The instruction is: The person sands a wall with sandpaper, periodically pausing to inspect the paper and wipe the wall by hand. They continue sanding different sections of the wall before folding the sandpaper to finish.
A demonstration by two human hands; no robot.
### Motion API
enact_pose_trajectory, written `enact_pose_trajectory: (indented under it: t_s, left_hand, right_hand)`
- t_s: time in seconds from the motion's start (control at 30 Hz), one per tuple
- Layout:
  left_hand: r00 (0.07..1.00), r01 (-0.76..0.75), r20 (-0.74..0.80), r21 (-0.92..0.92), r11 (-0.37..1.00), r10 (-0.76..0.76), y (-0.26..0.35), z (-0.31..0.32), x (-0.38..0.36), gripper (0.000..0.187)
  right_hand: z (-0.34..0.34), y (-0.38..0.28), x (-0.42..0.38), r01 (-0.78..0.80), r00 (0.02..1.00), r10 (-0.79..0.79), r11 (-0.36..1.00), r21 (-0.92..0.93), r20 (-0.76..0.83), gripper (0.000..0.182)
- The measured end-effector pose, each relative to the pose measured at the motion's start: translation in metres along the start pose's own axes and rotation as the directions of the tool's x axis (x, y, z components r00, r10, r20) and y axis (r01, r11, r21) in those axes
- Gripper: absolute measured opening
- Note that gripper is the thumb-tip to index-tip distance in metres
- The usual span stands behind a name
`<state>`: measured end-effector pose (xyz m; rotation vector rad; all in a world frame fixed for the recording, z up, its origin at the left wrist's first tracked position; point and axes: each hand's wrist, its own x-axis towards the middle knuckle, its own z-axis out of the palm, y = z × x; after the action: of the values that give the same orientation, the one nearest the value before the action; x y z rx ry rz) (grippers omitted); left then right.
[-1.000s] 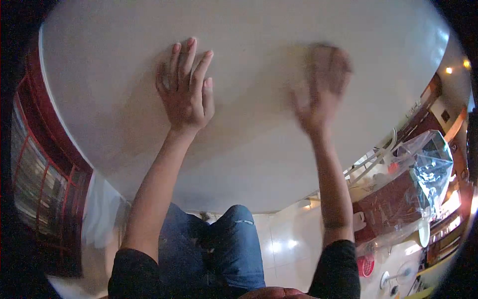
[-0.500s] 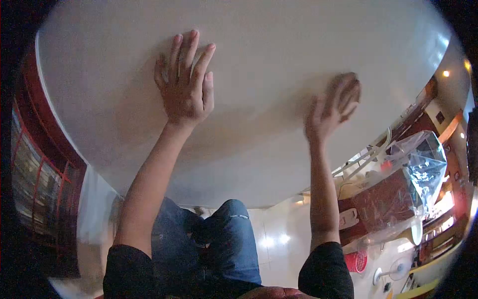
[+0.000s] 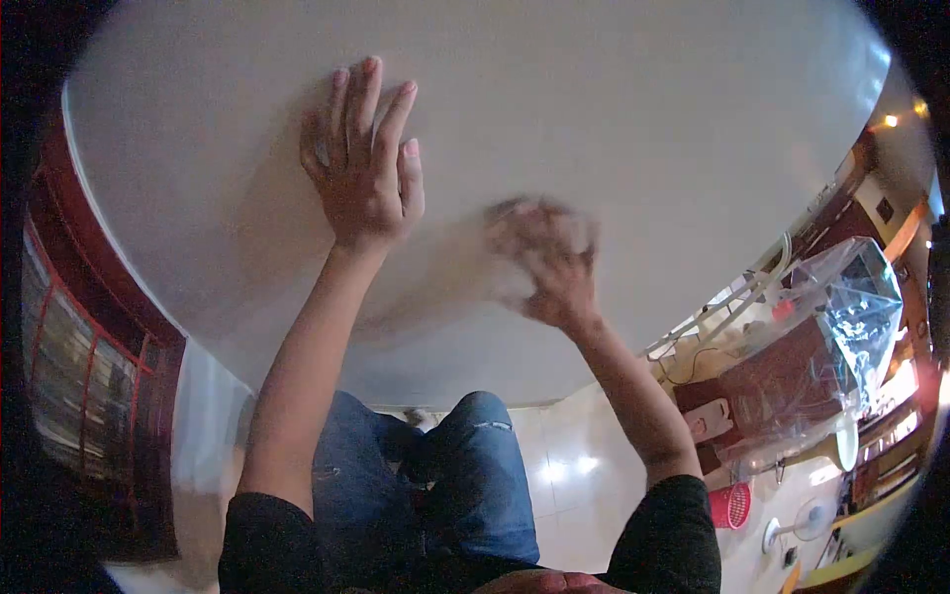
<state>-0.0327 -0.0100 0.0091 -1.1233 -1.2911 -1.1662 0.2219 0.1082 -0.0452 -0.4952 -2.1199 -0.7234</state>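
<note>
My left hand (image 3: 366, 178) lies on a large pale flat surface (image 3: 495, 109), its fingers spread and nothing held in them. To its right, my right hand (image 3: 554, 262) is over the same surface, bent leftward and smeared by motion. Something dark (image 3: 510, 213) shows at its fingertips, too blurred to name, and the fingers appear to hold it against the surface. Shadows of both hands fall on the surface.
Red-framed window panes (image 3: 84, 366) stand at the left. On the right are a clear plastic-wrapped item (image 3: 861, 307), a red basket (image 3: 730, 506) and a white fan (image 3: 813, 519). My jeans-clad legs (image 3: 475, 475) are below, over a tiled floor (image 3: 564, 495).
My right hand has swept left and a little down across the surface, with the dark thing at its fingers. My left hand stays in nearly the same place, and the view has shifted slightly.
</note>
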Motion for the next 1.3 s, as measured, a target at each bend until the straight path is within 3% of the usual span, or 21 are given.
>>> enact_pose_trajectory:
  t_s: [0.07,0.1,0.17,0.2,0.27,0.33,0.37,0.4,0.47,0.5,0.53,0.6,0.63,0.7,0.77,0.9,1.0,1.07,1.13,1.17,1.3]
  left_hand:
    - [0.999,-0.027,-0.038,-0.047,0.999,0.025,-0.003,0.001,0.001,0.051]
    - [0.999,-0.027,-0.032,-0.043,0.999,0.026,-0.005,0.001,0.001,0.051]
    - [0.999,-0.030,-0.025,0.017,0.999,0.030,-0.003,0.001,0.000,0.051]
    - [1.000,-0.026,-0.017,0.022,0.999,0.026,-0.002,0.001,-0.002,0.051]
    - [0.999,-0.030,-0.033,0.016,0.999,0.031,-0.003,0.002,0.000,0.049]
    - [0.998,-0.046,-0.035,0.025,0.999,0.047,-0.002,0.003,0.000,0.048]
    - [0.998,-0.039,-0.044,0.035,0.999,0.040,-0.002,0.003,0.000,0.046]
    - [0.998,-0.053,-0.039,0.031,0.998,0.054,-0.003,0.003,0.000,0.046]
    - [0.995,-0.065,-0.078,0.014,0.998,0.066,-0.004,0.004,0.000,0.045]
    - [0.995,-0.068,-0.076,-0.003,0.998,0.067,-0.003,0.005,0.000,0.045]
    - [0.994,-0.078,-0.081,0.010,0.997,0.079,-0.003,0.005,0.000,0.046]
    - [0.990,-0.094,-0.106,-0.007,0.996,0.093,-0.001,0.003,0.003,0.046]
    - [0.991,-0.101,-0.091,0.001,0.995,0.101,-0.001,0.004,0.003,0.046]
    - [0.989,-0.123,-0.082,-0.019,0.992,0.121,0.001,0.001,0.005,0.046]
    - [0.991,-0.132,-0.032,0.023,0.991,0.132,0.007,-0.004,0.008,0.050]
    - [0.991,-0.122,0.053,0.053,0.991,0.120,0.012,-0.008,-0.001,0.058]
    - [0.985,-0.152,0.091,0.079,0.985,0.145,0.019,-0.019,0.002,0.056]
    - [0.986,-0.163,0.059,0.058,0.985,0.159,0.016,-0.016,0.014,0.059]
    - [0.974,-0.224,0.024,-0.049,0.973,0.226,0.020,-0.011,0.043,0.060]
    - [0.967,-0.235,0.113,0.070,0.969,0.226,0.030,-0.013,0.062,0.061]
    - [0.921,-0.387,0.078,0.076,0.919,0.382,0.041,0.000,0.141,0.063]
  right_hand:
    - [0.010,-0.002,-0.011,0.170,0.952,-0.159,0.985,-0.020,0.261,0.081]
    - [-0.006,0.005,0.008,0.008,0.980,0.023,0.987,-0.158,0.198,0.084]
    - [-0.021,0.031,0.042,-0.397,0.906,0.380,0.915,-0.068,-0.188,0.087]
    - [-0.025,0.028,0.046,-0.396,0.908,0.380,0.916,-0.063,-0.179,0.087]
    - [-0.022,0.010,0.055,-0.356,0.916,0.333,0.932,-0.067,-0.223,0.083]
    - [-0.002,-0.028,0.028,0.054,0.998,-0.056,0.994,0.094,0.017,0.081]
    - [0.011,-0.035,0.014,0.244,0.956,-0.274,0.942,0.232,0.103,0.081]
    - [0.011,-0.035,0.016,0.232,0.961,-0.260,0.945,0.233,0.098,0.081]
    - [-0.002,-0.023,0.032,0.072,0.997,-0.069,0.992,-0.108,0.031,0.085]
    - [-0.021,-0.020,0.047,-0.210,0.978,0.211,0.973,-0.100,-0.008,0.083]
    - [-0.019,-0.016,0.048,-0.220,0.975,0.221,0.968,-0.118,-0.007,0.083]
    - [-0.007,-0.015,0.050,-0.356,0.890,0.385,0.921,0.156,-0.243,0.075]
    - [-0.004,-0.025,0.041,-0.308,0.943,0.316,0.948,0.083,-0.106,0.073]
    - [0.007,-0.034,0.020,0.023,1.000,-0.023,0.999,0.041,0.004,0.072]
    - [-0.010,-0.031,0.019,0.139,0.971,-0.139,0.990,0.018,0.195,0.072]
    - [-0.031,0.003,0.026,0.174,0.975,-0.155,0.978,-0.113,0.156,0.072]
    - [-0.051,0.033,0.037,0.034,0.998,-0.029,0.995,-0.095,0.060,0.071]
    - [-0.072,0.059,0.055,-0.192,0.980,0.189,0.981,-0.032,-0.064,0.071]
    - [-0.084,0.084,0.079,-0.218,0.971,0.212,0.975,-0.043,-0.110,0.070]
    - [-0.092,0.097,0.087,-0.253,0.960,0.245,0.966,-0.043,-0.138,0.071]
    - [-0.111,0.133,0.125,-0.361,0.899,0.329,0.930,-0.065,-0.289,0.071]
